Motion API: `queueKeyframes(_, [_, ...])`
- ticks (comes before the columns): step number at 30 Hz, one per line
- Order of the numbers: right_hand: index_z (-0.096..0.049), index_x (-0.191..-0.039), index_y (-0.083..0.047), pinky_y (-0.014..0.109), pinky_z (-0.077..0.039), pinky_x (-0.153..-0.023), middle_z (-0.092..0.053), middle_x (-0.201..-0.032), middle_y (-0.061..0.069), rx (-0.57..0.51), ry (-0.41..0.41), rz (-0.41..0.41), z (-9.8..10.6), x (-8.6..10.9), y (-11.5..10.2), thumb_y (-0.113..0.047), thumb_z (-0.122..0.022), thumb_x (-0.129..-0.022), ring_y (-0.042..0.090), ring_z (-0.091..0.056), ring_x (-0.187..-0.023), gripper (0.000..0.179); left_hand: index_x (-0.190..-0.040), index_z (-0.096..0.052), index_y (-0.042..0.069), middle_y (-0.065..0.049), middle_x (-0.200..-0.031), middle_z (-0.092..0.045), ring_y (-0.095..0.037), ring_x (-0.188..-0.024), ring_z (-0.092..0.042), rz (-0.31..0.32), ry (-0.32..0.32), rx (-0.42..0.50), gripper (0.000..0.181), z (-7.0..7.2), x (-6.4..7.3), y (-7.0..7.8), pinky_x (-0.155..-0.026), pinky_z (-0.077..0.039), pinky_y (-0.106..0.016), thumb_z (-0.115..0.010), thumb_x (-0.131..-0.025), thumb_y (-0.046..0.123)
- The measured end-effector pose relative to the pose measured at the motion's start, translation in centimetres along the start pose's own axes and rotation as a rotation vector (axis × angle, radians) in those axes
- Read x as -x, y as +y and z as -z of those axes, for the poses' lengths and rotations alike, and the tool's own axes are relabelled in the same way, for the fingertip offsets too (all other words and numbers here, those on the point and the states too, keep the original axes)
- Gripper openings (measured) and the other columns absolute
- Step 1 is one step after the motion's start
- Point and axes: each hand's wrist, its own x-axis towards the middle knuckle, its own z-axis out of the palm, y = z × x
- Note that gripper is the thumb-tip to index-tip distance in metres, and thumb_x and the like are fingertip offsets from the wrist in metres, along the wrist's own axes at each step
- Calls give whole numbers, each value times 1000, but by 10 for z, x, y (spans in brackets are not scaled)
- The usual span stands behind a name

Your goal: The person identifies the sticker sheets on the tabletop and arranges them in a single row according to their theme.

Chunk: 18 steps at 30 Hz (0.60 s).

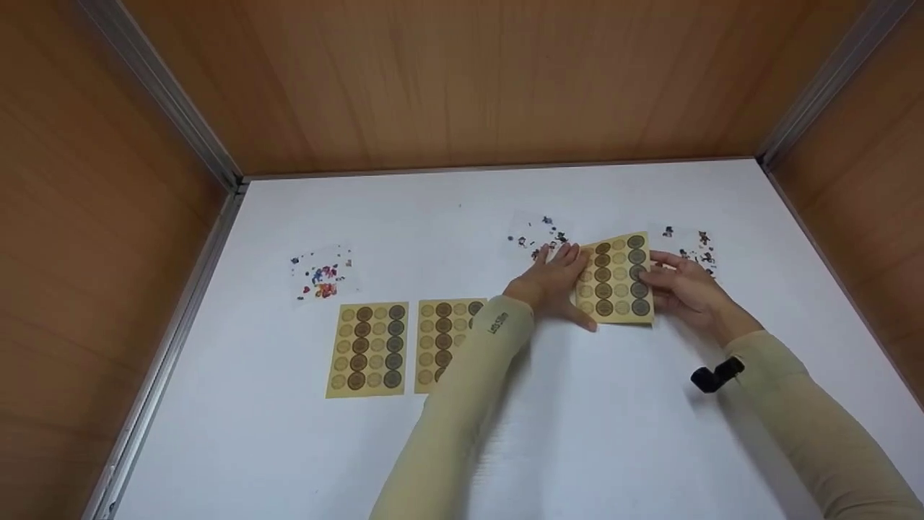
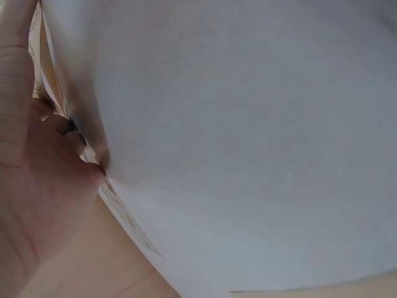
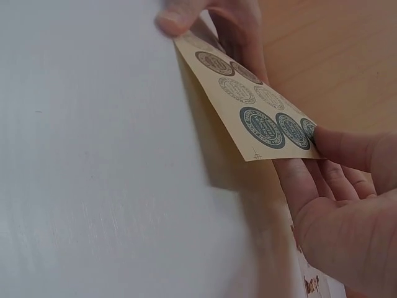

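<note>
A tan sticker sheet (image 1: 614, 282) printed with rows of round brown, pale and dark green seals lies at the right of the white table, its right side raised. My right hand (image 1: 686, 289) pinches that raised edge, thumb on top and fingers underneath, as the right wrist view shows with the sheet's dark green seals (image 3: 263, 127). At the opposite edge, my left hand (image 1: 552, 283) rests with fingers stretched over the border and thumb spread toward the near corner. In the left wrist view the left palm (image 2: 46, 186) shows beside the table.
Two matching sticker sheets (image 1: 367, 350) (image 1: 442, 336) lie side by side to the left, the second partly under the left sleeve. Clear sheets with small colourful stickers lie at far left (image 1: 323, 274), behind the left hand (image 1: 534, 232) and behind the right hand (image 1: 693, 242). Wooden walls (image 1: 462, 87) enclose the table.
</note>
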Motion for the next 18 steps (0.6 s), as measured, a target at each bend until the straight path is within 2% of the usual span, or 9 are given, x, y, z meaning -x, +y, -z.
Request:
queueKeyframes(11, [-48,-137,-12,37,-60,-88,-72,-110,7,-28,-49,33,-10,2,-10,-1,-66,-97,23,-73,-100,45,-161,17,16,-9,-170,0,-24,-156,3,1,94,-18,151,2,2,-6,-124,8,-47,-60,-59,95])
queueKeyframes(14, [-49,-137,-11,36,-60,-88,-72,-111,8,-19,-76,60,-14,6,-13,-1,-65,-98,22,-72,-99,43,-161,18,14,-11,-170,0,-25,-156,2,7,126,80,151,7,6,-9,-125,5,-47,-65,-62,92])
queueKeyframes(18, [-50,-136,-8,36,-60,-87,-72,-109,9,-36,-115,121,-20,13,-18,3,-63,-98,22,-73,-97,41,-162,13,18,-6,-171,-2,-21,-156,0,42,156,364,146,17,15,-13,-125,-3,-41,-74,-65,82])
